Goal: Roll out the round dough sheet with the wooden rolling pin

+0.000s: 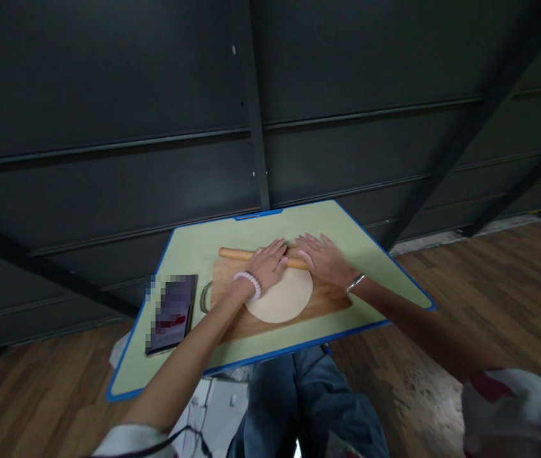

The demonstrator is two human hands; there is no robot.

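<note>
A pale round sheet of dough (280, 298) lies flat on a wooden cutting board (330, 299). Across its far edge rests a wooden rolling pin (235, 254), its left end sticking out past my fingers. My left hand (267, 264) lies on the pin near its middle, fingers stretched forward over it. Over the pin's right part, my right hand (324, 259) rests palm down with its fingers spread, hiding that end. Neither hand is wrapped round the pin. The board's metal handle (205, 298) shows at its left side.
A small pale green table (299, 217) with a blue edge carries the board. Toward its left edge lies a dark phone or tablet (175, 312), partly pixelated. A dark panelled wall (194, 178) rises behind the table. My legs (299, 394) are under the near edge.
</note>
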